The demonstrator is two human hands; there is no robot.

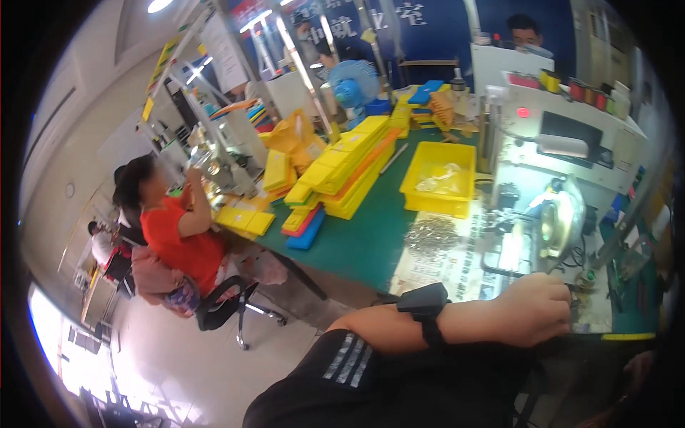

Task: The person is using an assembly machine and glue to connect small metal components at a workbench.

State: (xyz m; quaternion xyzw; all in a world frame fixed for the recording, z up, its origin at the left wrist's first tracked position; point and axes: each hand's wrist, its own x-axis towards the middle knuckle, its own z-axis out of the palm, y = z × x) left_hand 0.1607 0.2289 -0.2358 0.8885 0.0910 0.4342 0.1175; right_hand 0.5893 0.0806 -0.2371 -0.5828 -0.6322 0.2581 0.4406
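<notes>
While the left hand is being held with its fingers curled just in front of the lit machine, its palm is being hidden by its own back, so whether anything is being grasped cannot be told, nor can the state of the right hand, which lies outside the view. Beyond the wrist, small grey pieces are being borne in a heap by a printed sheet on the green tabletop, near a yellow tray.
</notes>
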